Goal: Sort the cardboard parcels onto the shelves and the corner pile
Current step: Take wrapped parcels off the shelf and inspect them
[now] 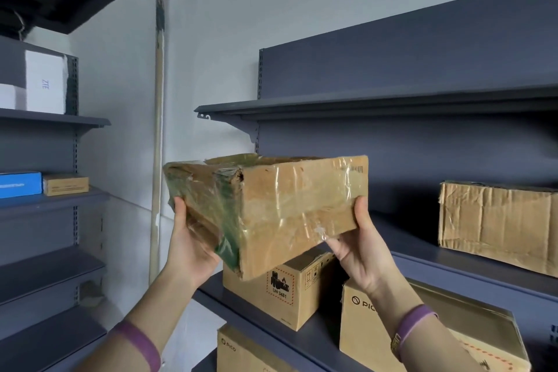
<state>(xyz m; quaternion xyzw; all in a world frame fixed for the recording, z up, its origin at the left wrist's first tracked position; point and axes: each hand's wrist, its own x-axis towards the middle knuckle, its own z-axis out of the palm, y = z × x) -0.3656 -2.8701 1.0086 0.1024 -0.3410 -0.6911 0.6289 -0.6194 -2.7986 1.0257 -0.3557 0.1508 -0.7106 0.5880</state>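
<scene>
Head: crumpled, film-wrapped cardboard parcel (296,208)

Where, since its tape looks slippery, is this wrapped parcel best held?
At its two short ends, coming from below, as the left hand and right hand do: the wrapped parcel is long, tilted and crushed at one upper corner, so support under both ends seems safest.

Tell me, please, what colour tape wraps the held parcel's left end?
Green tape, clearest in the head view.
</scene>
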